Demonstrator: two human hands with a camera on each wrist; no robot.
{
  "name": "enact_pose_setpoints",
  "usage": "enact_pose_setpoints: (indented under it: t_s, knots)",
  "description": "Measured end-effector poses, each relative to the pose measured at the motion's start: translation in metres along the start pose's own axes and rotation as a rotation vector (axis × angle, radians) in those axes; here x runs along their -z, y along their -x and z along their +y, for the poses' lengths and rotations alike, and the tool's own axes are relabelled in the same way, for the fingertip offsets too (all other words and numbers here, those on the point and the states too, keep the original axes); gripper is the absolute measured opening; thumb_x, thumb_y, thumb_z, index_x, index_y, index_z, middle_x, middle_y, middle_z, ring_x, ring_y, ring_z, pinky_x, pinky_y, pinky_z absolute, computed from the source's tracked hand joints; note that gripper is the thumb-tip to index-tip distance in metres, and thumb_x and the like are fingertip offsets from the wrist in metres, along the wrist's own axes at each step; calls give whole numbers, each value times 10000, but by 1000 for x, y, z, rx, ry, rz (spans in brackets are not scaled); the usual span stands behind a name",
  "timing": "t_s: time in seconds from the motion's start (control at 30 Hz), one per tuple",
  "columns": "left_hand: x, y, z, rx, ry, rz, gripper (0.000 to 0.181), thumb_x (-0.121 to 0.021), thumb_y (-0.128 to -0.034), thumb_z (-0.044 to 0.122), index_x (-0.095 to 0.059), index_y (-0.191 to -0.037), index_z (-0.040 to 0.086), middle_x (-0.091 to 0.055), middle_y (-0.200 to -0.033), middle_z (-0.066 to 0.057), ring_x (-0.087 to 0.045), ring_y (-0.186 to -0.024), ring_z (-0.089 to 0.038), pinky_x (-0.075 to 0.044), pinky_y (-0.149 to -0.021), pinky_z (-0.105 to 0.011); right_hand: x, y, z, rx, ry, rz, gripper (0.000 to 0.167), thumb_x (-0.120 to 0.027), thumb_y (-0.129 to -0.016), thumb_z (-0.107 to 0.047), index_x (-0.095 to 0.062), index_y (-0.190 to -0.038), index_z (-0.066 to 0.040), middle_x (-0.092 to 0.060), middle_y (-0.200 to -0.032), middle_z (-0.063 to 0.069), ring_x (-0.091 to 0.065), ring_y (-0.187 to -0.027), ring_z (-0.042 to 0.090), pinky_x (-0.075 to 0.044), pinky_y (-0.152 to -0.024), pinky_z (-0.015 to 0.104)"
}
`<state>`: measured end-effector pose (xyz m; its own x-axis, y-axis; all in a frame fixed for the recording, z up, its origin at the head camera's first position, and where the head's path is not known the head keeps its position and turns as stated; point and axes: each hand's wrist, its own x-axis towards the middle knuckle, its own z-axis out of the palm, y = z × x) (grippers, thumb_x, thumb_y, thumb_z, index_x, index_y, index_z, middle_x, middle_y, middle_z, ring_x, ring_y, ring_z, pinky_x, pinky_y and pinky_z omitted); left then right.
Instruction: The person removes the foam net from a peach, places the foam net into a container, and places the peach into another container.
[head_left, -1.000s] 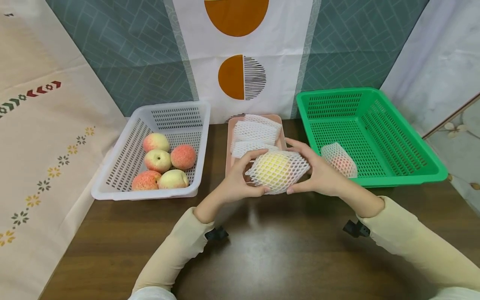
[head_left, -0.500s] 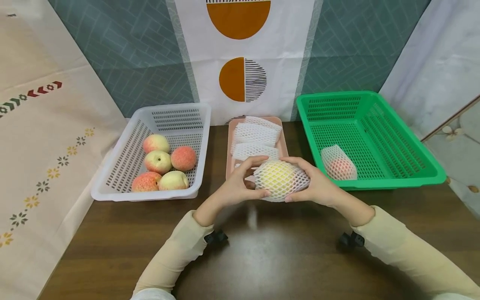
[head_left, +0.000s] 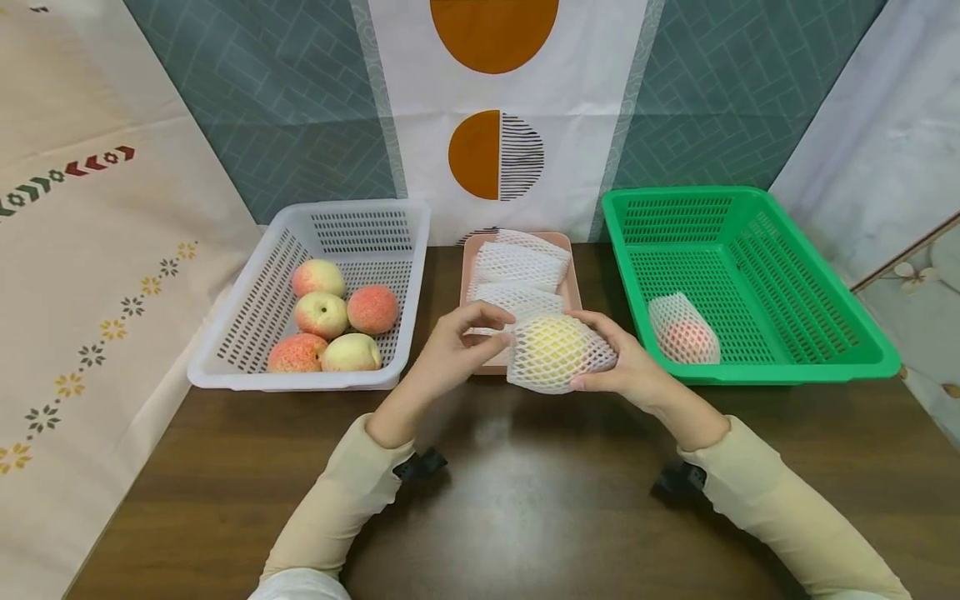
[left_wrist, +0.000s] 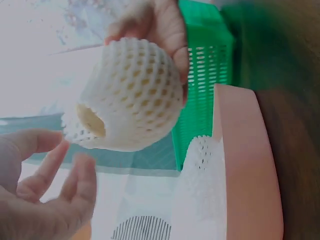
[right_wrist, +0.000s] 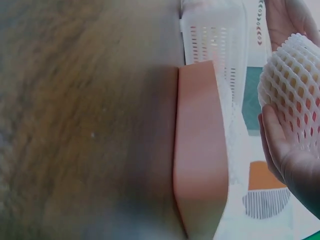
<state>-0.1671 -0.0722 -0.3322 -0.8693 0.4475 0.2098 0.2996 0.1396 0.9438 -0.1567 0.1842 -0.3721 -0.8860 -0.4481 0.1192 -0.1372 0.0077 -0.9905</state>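
A yellowish peach in a white foam net (head_left: 553,354) is held up above the front of the pink tray (head_left: 491,367). My right hand (head_left: 630,371) grips it from the right side, fingers behind and thumb in front. At the net's left end, my left hand (head_left: 453,350) pinches the edge between thumb and a fingertip, its other fingers loosely bent. In the left wrist view the net (left_wrist: 137,95) has an opening that shows some fruit. Red parts of the peach show through the mesh in the right wrist view.
Several bare peaches (head_left: 321,315) lie in a white basket (head_left: 225,379) at left. Flat foam nets (head_left: 521,265) lie in the pink tray. At right, a green basket (head_left: 795,373) holds one netted peach (head_left: 686,333). All stand on a brown wooden table (head_left: 517,500).
My left hand has let go of the peach's side and drawn left to the net's edge. The right hand keeps its grip. The netted peach has shifted slightly.
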Motion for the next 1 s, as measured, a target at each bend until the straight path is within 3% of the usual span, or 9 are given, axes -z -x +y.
enact_pose_setpoints:
  t_s: [0.07, 0.17, 0.27, 0.4, 0.67, 0.83, 1.0]
  knots:
    - [1, 0, 0, 4, 3, 25, 140, -650, -866, 14, -654, -997, -36, -648, -967, -147, -621, -877, -183, -536, -782, -295, 0, 0, 2, -7, -35, 10, 757, -765, -743, -2, -373, -1384, -93, -445, -1275, -7, -468, -1073, 163, -506, -830, 201]
    - [1, 1, 0, 41, 25, 3, 113, -664, -848, -4, -663, -949, -56, -654, -880, -110, -598, -780, -107, -515, -695, -221, -2, 0, 6, -14, -90, 14, 753, -763, -740, 18, -383, -1373, -133, -434, -1277, -8, -471, -1071, 161, -513, -833, 202]
    - [-1, 1, 0, 84, 52, -5, 127, -674, -827, -29, -655, -941, -80, -656, -882, -90, -608, -787, -87, -554, -709, -256, -3, 0, 9, -25, -114, 16, 748, -767, -744, 7, -386, -1366, -163, -422, -1279, -2, -470, -1071, 165, -517, -838, 208]
    - [-1, 2, 0, 146, 115, -4, 183, -667, -813, -62, -639, -985, -118, -656, -958, -154, -633, -867, -123, -582, -757, -370, -3, 0, 12, -36, -109, 28, 753, -780, -745, -22, -389, -1372, -167, -413, -1287, 4, -464, -1076, 171, -515, -841, 208]
    - [-1, 4, -4, 162, 106, -96, 503, -662, -762, -149, -510, -1241, -132, -530, -1263, -276, -578, -1138, -363, -512, -943, -354, -6, 0, 16, -46, -108, 39, 721, -772, -765, -40, -422, -1388, -136, -458, -1274, -15, -491, -1064, 159, -524, -843, 214]
    - [-2, 4, -5, 168, 93, -137, 658, -696, -737, -127, -437, -1336, -52, -463, -1332, -258, -553, -1160, -375, -517, -935, -392, -7, 0, 15, -54, -101, 46, 694, -774, -769, -53, -450, -1379, -120, -489, -1250, -29, -506, -1052, 151, -530, -844, 216]
    - [-5, 0, -7, 156, 88, -154, 725, -719, -726, -111, -401, -1368, -2, -418, -1365, -224, -507, -1204, -387, -530, -914, -398, -7, 1, 14, -38, -142, 74, 625, -763, -770, -18, -514, -1318, -186, -511, -1218, -17, -529, -1021, 145, -540, -822, 213]
